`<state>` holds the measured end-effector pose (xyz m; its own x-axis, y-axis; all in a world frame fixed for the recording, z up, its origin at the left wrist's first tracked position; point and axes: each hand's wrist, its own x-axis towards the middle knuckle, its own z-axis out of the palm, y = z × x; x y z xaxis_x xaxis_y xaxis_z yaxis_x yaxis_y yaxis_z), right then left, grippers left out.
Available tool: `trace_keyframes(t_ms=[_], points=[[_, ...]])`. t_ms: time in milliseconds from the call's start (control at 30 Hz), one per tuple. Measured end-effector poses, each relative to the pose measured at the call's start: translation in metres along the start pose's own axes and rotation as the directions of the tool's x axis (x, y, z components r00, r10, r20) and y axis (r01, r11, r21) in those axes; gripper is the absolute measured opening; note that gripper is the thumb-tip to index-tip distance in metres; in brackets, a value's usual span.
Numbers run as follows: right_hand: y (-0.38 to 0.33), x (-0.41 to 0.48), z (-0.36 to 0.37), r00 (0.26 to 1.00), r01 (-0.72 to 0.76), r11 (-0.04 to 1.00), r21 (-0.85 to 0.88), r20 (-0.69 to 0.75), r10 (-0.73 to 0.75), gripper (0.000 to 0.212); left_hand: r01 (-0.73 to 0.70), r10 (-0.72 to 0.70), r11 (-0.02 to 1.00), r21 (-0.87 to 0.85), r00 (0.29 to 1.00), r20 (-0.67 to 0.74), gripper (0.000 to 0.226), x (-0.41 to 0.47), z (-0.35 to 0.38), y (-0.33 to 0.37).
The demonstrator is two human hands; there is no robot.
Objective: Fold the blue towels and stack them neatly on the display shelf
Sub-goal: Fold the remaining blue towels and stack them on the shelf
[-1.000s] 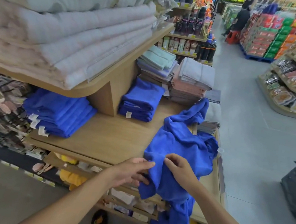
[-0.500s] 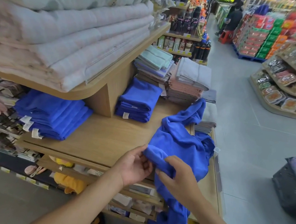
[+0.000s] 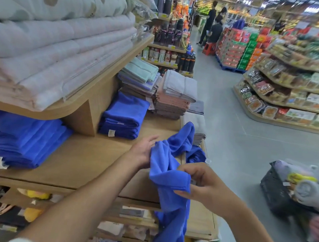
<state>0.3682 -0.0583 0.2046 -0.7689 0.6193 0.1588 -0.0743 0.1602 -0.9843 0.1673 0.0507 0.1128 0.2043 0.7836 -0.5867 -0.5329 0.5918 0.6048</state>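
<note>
As I judge it, the task is in its middle part. Two stacks of folded blue towels already lie on the display shelf (image 3: 83,164): one folded stack (image 3: 124,115) sits beside the wooden upright, and a wider stack (image 3: 19,137) lies at the far left under the upper board. One loose blue towel (image 3: 169,173) is not yet folded. It is crumpled; its upper part rests on the shelf near the front right corner, and its lower part hangs down in front of the shelf edge. The left hand (image 3: 143,152) holds the towel at its upper left border. The right hand (image 3: 205,186) pinches a hem lower on the right side with curled fingers. The two hands are near each other but apart, with cloth between them. It seems the person is searching for the edges or corners, so the fold itself is not begun. A small blue piece (image 3: 196,156) shows behind; I cannot tell if it belongs to the same towel or to another one. What is left is to spread this towel, fold it, and put it on one of the blue stacks.
</note>
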Motion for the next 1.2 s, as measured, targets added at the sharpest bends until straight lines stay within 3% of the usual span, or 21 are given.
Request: trace_keyframes(t_ms=[67, 133, 200, 267, 300, 400, 467, 533, 600, 633, 700, 733, 767, 800, 933, 1000, 1067, 1167, 1200], points=[[0.003, -0.007, -0.009, 1.000, -0.026, 0.999, 0.023, 0.005, 0.026, 0.017, -0.097, 0.102, 0.985, 0.144, 0.995, -0.024, 0.014, 0.002, 0.008, 0.012], [0.008, -0.015, -0.019, 0.995, -0.096, 0.995, 0.025, 0.026, 0.095, 0.014, -0.417, 0.434, 0.893, 0.169, 0.897, -0.086, 0.054, -0.006, 0.012, 0.038], [0.015, -0.021, -0.029, 0.982, -0.176, 0.984, 0.044, 0.079, 0.172, 0.010, -0.632, 0.635, 0.768, 0.107, 0.772, 0.000, 0.075, -0.029, 0.012, 0.068], [0.020, -0.023, -0.036, 0.962, -0.239, 0.963, 0.125, 0.168, 0.217, 0.019, -0.679, 0.673, 0.734, -0.002, 0.726, 0.142, 0.076, -0.046, 0.001, 0.085], [0.021, -0.023, -0.038, 0.946, -0.273, 0.949, 0.160, 0.222, 0.235, 0.023, -0.666, 0.666, 0.743, -0.065, 0.729, 0.157, 0.069, -0.051, -0.010, 0.085], [0.029, -0.017, -0.041, 0.908, -0.330, 0.928, 0.171, 0.326, 0.262, 0.022, -0.506, 0.525, 0.831, -0.233, 0.851, 0.022, 0.016, -0.048, -0.044, 0.064], [0.040, -0.009, -0.038, 0.912, -0.350, 0.929, 0.121, 0.270, 0.308, 0.007, -0.392, 0.385, 0.899, -0.194, 0.920, -0.075, 0.019, -0.041, -0.066, 0.042], [0.055, 0.001, -0.035, 0.916, -0.387, 0.919, 0.075, 0.145, 0.374, 0.018, -0.239, 0.236, 0.961, -0.136, 0.971, -0.042, 0.025, -0.034, -0.085, 0.022], [0.072, 0.007, -0.034, 0.891, -0.454, 0.888, 0.071, 0.052, 0.452, 0.022, -0.123, 0.126, 0.988, 0.090, 0.992, -0.022, 0.022, -0.031, -0.104, 0.003], [0.080, 0.010, -0.033, 0.877, -0.481, 0.875, 0.064, 0.045, 0.479, 0.020, -0.109, 0.137, 0.948, 0.299, 0.988, -0.072, 0.022, -0.029, -0.114, -0.006], [0.093, 0.013, -0.029, 0.855, -0.519, 0.854, 0.035, 0.051, 0.517, 0.020, -0.051, 0.264, 0.694, 0.718, 0.946, -0.188, 0.032, -0.022, -0.138, -0.018], [0.099, 0.015, -0.025, 0.847, -0.531, 0.847, 0.020, 0.029, 0.531, 0.020, -0.003, 0.333, 0.548, 0.837, 0.918, -0.214, 0.031, -0.022, -0.145, -0.022], [0.106, 0.018, -0.021, 0.844, -0.537, 0.844, -0.008, -0.011, 0.537, 0.018, 0.048, 0.348, 0.487, 0.872, 0.905, -0.244, 0.025, -0.023, -0.148, -0.022], [0.114, 0.022, -0.016, 0.851, -0.524, 0.849, -0.067, -0.065, 0.520, 0.016, 0.061, 0.339, 0.503, 0.862, 0.904, -0.261, 0.016, -0.022, -0.149, -0.022], [0.148, 0.046, 0.001, 0.927, -0.372, 0.836, -0.402, -0.208, 0.313, 0.009, -0.009, 0.291, 0.690, 0.723, 0.919, -0.266, 0.026, -0.014, -0.138, -0.016], [0.157, 0.056, 0.006, 0.942, -0.333, 0.773, -0.540, -0.231, 0.244, 0.013, -0.038, 0.276, 0.694, 0.719, 0.936, -0.217, 0.021, -0.011, -0.127, -0.016], [0.165, 0.061, 0.007, 0.936, -0.350, 0.670, -0.655, -0.220, 0.274, 0.022, -0.036, 0.307, 0.674, 0.738, 0.922, -0.236, 0.014, -0.008, -0.120, -0.016], [0.170, 0.055, 0.010, 0.903, -0.406, 0.579, -0.707, -0.215, 0.372, 0.032, -0.027, 0.472, 0.632, 0.774, 0.806, -0.357, 0.009, 0.000, -0.119, -0.011], [0.173, 0.052, 0.011, 0.899, -0.415, 0.585, -0.696, -0.216, 0.381, 0.033, -0.014, 0.535, 0.571, 0.821, 0.765, -0.359, 0.002, 0.002, -0.119, -0.008]])
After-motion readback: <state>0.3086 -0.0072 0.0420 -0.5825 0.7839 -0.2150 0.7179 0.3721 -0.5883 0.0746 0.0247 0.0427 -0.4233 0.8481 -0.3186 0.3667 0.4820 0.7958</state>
